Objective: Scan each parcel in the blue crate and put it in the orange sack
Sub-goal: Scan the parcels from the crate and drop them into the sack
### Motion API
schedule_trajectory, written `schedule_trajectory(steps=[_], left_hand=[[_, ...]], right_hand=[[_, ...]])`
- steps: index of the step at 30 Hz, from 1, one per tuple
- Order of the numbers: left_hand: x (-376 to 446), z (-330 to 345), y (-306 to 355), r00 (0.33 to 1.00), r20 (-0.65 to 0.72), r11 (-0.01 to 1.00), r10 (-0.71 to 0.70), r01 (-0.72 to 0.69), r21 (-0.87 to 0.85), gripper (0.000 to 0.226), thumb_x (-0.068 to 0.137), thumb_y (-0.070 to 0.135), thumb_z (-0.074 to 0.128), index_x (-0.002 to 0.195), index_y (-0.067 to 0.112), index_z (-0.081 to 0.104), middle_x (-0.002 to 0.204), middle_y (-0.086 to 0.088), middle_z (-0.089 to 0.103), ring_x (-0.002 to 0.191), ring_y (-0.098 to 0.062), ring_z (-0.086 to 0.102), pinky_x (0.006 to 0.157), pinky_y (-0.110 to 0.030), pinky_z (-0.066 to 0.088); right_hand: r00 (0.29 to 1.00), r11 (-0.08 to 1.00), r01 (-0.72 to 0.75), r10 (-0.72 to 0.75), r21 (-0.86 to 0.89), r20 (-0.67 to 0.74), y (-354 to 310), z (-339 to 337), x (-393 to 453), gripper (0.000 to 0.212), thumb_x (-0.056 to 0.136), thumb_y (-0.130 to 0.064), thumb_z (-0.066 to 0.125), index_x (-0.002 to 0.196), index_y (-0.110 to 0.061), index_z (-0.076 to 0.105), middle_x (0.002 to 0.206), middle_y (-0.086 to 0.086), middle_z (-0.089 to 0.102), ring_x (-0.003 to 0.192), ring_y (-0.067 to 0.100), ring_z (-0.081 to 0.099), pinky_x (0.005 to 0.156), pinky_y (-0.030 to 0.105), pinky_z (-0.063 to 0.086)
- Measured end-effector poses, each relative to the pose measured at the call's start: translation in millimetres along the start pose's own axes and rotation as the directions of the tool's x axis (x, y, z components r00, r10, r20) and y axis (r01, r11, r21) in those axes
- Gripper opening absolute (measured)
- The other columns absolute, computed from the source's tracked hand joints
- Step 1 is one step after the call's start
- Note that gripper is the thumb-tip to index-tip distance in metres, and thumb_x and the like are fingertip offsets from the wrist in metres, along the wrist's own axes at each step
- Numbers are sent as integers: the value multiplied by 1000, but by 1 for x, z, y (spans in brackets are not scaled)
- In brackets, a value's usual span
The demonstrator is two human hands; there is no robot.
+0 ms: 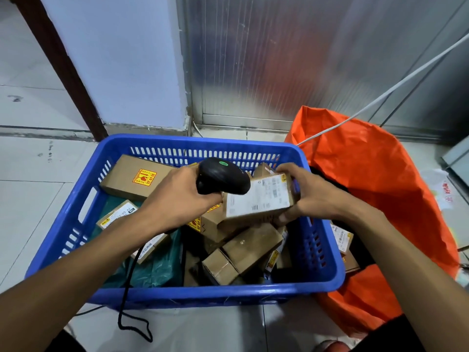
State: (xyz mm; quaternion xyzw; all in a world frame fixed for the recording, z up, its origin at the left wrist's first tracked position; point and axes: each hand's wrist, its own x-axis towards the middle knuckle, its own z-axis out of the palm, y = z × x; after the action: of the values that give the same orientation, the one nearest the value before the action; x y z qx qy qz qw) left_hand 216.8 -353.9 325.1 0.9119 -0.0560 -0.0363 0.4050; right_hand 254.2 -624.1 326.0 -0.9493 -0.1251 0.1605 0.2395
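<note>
At the left of the frame a tiled floor (30, 174) runs up to a white wall (114, 59) in the upper left. The blue crate (76, 204) fills the centre, holding a pile of cardboard parcels and a green plastic bag (157, 265); a large flat box (132, 177) with a yellow and red sticker lies at its upper left. The left hand (177, 201) reaches in from the lower left, fingers curled round the handle of a black scanner (223, 179), whose cord (127, 288) hangs down over the crate's near rim. Just right of the scanner, the right hand (312, 196) grips a small parcel (258, 199) above the crate, white label facing up. At the right stands the orange sack (375, 174), open, with parcels inside.
</note>
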Motion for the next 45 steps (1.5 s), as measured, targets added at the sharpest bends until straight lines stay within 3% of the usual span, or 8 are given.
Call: schedule_trajectory(steps=[4, 8, 14, 17, 22, 28, 36, 45], left_hand=[[5, -1, -6, 997, -52, 998, -53, 55, 21, 19, 82, 31, 74, 83, 13, 71, 66, -4, 69, 64, -16, 66, 53, -30, 45], [7, 0, -7, 998, -38, 998, -52, 53, 28, 16, 83, 30, 75, 87, 15, 71, 68, -4, 70, 66, -15, 67, 55, -31, 50], [10, 3, -9, 997, -33, 998, -64, 65, 11, 15, 82, 30, 75, 90, 17, 72, 72, -4, 71, 70, -17, 69, 61, -40, 54], [10, 6, -6, 997, -24, 998, -68, 68, 10, 16, 82, 30, 75, 90, 16, 71, 70, -5, 71, 68, -19, 68, 64, -45, 56], [8, 14, 4, 998, -4, 998, -63, 63, -20, 11, 83, 26, 75, 81, 25, 64, 65, 4, 65, 65, -14, 63, 58, -32, 47], [6, 15, 4, 998, 6, 998, -62, 62, -26, 27, 83, 21, 76, 75, 38, 56, 61, 11, 60, 64, -5, 58, 55, -25, 40], [10, 15, 0, 995, -9, 995, -99, 99, 12, 16, 84, 26, 76, 77, 26, 61, 63, 1, 63, 63, -16, 62, 56, -30, 45], [10, 11, -1, 989, -49, 989, -138, 141, 46, 24, 85, 30, 75, 70, 25, 57, 61, 5, 60, 59, -10, 58, 52, -25, 38]], right_hand=[[986, 995, -99, 98, -1, -135, 16, -21, -2, 96, 60, -35, 94, 139, -23, 41, 118, -2, 62, 107, 19, 59, 95, 36, 48], [927, 965, -261, 249, -6, -280, 44, -48, -10, 96, 61, -37, 94, 139, -16, 42, 111, 0, 54, 100, 19, 52, 84, 31, 43], [680, 831, -490, 554, 264, -479, 117, -71, -27, 91, 67, -36, 91, 137, -4, 41, 129, 16, 57, 116, 32, 55, 89, 37, 43], [597, 743, -588, 665, 319, -449, 152, -53, -26, 98, 55, -46, 92, 128, 0, 46, 127, 22, 60, 110, 32, 59, 83, 39, 48], [546, 619, -741, 781, 259, -304, 181, 0, -31, 109, 68, -25, 91, 147, 3, 21, 146, 31, 35, 132, 47, 42, 105, 45, 42], [468, 513, -824, 856, 242, -218, 213, 44, -35, 98, 74, -16, 86, 145, 0, 21, 144, 28, 32, 129, 48, 44, 101, 48, 43], [453, 511, -807, 857, 296, -246, 227, 93, -19, 93, 77, -12, 84, 143, 1, 21, 143, 30, 29, 124, 52, 47, 101, 52, 44], [374, 436, -819, 899, 374, -229, 248, 132, -9, 90, 79, -2, 80, 144, 6, 19, 147, 32, 22, 128, 56, 40, 105, 59, 42]])
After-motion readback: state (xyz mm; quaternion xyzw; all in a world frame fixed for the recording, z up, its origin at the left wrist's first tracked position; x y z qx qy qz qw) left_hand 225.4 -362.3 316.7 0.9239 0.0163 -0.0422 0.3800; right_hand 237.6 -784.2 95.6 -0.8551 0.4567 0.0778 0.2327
